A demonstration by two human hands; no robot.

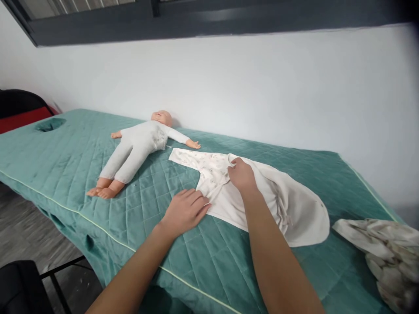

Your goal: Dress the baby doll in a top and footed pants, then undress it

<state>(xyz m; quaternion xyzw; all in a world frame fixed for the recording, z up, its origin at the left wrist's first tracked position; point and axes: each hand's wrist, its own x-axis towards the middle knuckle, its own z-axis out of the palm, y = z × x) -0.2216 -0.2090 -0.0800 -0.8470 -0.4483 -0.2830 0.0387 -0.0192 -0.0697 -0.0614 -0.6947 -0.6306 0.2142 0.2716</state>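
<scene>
A white baby garment (218, 168) with a small print on its upper part and a short sleeve lies spread on the green bed. My right hand (242, 175) is closed on its fabric near the neck edge, thumb and fingers pinched together. At the garment's near edge, my left hand (186, 210) has its thumb and forefinger drawn together on the cloth; the fingertips are partly hidden. The garment's plain lower part fans out to the right, with folds beside my right forearm. A baby doll (144, 135) in a white suit lies on its back to the left, arms outstretched.
The bed has a quilted green cover (216, 261) with pale piping and a face hole (50, 125) at its far left. A crumpled whitish cloth (389, 248) lies at the right. A white wall (262, 87) runs behind. A black chair (22, 283) stands at the lower left.
</scene>
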